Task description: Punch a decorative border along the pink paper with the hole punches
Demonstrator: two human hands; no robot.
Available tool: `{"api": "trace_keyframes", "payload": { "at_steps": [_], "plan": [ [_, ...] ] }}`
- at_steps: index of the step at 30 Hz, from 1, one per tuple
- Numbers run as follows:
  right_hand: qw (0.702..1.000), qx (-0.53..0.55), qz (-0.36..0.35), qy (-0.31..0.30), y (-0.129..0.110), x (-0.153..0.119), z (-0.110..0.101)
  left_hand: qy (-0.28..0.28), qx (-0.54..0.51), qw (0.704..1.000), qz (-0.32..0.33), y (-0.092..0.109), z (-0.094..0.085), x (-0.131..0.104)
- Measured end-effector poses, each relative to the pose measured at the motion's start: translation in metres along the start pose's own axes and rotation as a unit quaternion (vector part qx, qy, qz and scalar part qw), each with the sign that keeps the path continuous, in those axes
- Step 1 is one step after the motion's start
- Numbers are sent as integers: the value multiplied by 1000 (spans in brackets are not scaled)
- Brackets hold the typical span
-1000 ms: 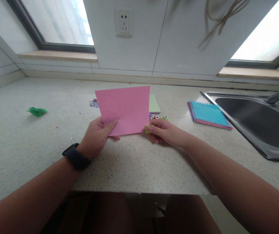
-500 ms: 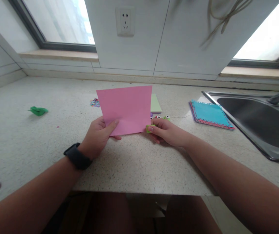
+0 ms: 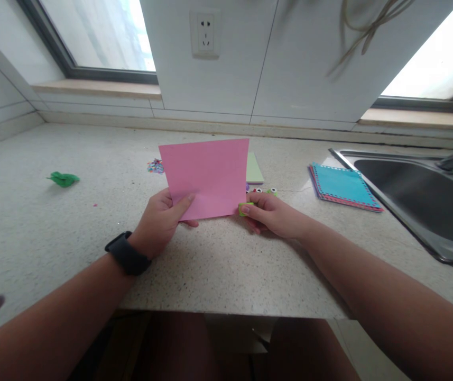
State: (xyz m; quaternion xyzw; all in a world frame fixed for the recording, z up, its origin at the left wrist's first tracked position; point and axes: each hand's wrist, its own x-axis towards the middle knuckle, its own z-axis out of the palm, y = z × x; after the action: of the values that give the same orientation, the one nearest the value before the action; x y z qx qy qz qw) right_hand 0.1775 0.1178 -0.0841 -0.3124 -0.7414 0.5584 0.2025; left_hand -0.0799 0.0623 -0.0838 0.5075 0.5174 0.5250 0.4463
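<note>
A sheet of pink paper (image 3: 206,177) is raised above the counter in front of me. My left hand (image 3: 165,217) grips its lower left corner, thumb on the near face and fingers behind. My right hand (image 3: 268,212) pinches a small lime-green item (image 3: 246,209) at the sheet's lower right corner; its exact kind is unclear. Behind the sheet, partly hidden, are a pale green pad (image 3: 255,169), a pile of colourful bits (image 3: 155,166) and small items with googly eyes, one red (image 3: 257,190) and one green (image 3: 273,191).
On the speckled counter (image 3: 218,275), a green crumpled piece (image 3: 63,179) lies at the left. A stack of blue and red patterned cards (image 3: 343,184) sits at the right, beside a steel sink (image 3: 408,196). A wall with a socket (image 3: 205,33) rises behind.
</note>
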Motion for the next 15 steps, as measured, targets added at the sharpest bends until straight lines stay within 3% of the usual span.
{"api": "trace_keyframes", "payload": {
  "at_steps": [15],
  "plan": [
    [1000,-9,0,11,-1,0,1,4,4,1000,-3,2,1,-1]
  ]
}}
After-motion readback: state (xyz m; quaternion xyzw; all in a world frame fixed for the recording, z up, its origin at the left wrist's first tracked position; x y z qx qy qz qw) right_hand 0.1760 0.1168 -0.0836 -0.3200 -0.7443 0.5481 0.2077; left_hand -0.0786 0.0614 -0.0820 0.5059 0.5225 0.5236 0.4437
